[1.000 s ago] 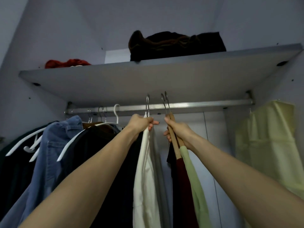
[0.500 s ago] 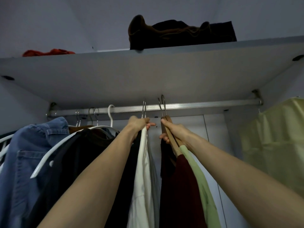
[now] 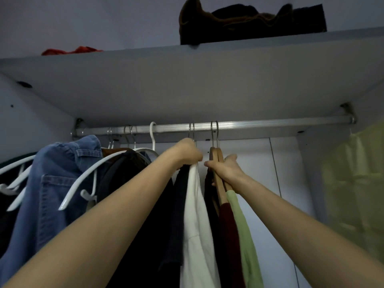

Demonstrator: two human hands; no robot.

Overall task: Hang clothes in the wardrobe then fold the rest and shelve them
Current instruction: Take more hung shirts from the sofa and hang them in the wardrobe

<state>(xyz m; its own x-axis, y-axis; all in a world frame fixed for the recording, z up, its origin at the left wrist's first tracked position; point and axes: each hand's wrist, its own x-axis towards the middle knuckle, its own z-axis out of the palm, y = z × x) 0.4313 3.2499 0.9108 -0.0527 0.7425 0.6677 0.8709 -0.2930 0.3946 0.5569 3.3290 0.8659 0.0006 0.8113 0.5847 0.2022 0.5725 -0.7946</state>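
- Clothes on wooden hangers — a dark red garment and a light green garment — hang from the rail near its middle, their two metal hooks side by side over it.
- The right hand grips the hangers' wooden necks just under the hooks, fingers curled round them and thumb pointing left.
- The left hand is closed over the top of a white garment whose own hook sits on the rail just to the left; its fingers are hidden behind the knuckles, so I cannot tell exactly what they pinch, though they seem to hold the hanger's neck and fabric.
- The hanging step looks to be in hand, with the hooks already seated. The next move probably calls for letting go and sliding the hangers apart so the garments fall straight — then turning to whatever is left to fold.
- To the left the rail is crowded: a denim shirt, dark garments and white plastic hangers press close, leaving little room on that side.
- To the right a pale yellow garment hangs well apart, with bare rail between.
- On the shelf above lie a dark folded pile and a red cloth.
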